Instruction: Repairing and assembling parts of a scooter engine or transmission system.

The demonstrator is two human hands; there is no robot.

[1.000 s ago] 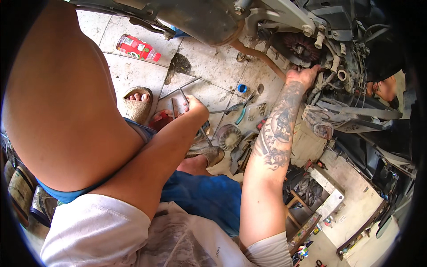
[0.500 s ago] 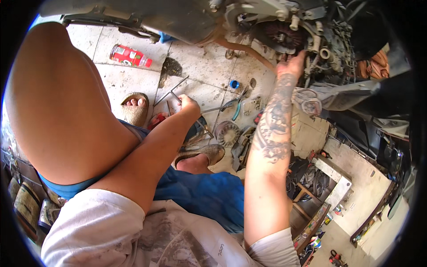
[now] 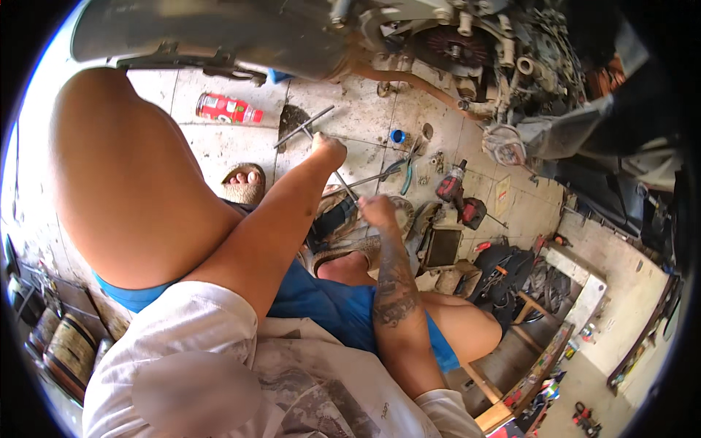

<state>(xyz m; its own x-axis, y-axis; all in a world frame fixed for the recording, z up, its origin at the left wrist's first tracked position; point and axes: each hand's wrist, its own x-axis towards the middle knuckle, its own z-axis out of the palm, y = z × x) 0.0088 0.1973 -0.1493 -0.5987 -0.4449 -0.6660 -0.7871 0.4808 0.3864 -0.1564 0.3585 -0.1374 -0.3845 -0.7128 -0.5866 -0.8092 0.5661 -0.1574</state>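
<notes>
My left hand [image 3: 328,150] is closed around the shaft of a metal T-handle wrench [image 3: 301,129], just below its crossbar. The shaft slants down and right to my right hand [image 3: 378,211], whose fingers are closed on its lower end; the very tip is hidden there. Beyond both hands, at the top right, is a motorbike engine [image 3: 504,51] with a round finned fan rotor [image 3: 456,52] exposed. Right of the wrench, pliers with teal handles [image 3: 407,179] lie on the tiles, near a small blue cap [image 3: 397,136].
A red-labelled bottle [image 3: 228,109] lies on the floor at left. A red and black cordless driver [image 3: 453,184] and a small radiator [image 3: 443,247] lie to the right. A rusty exhaust pipe [image 3: 416,84] and dark muffler [image 3: 212,33] cross the top. A wooden frame [image 3: 478,383] stands at lower right.
My right hand has come away from beneath the engine's fan rotor, back toward me, and closed on the wrench's lower end. The left hand keeps its hold on the wrench.
</notes>
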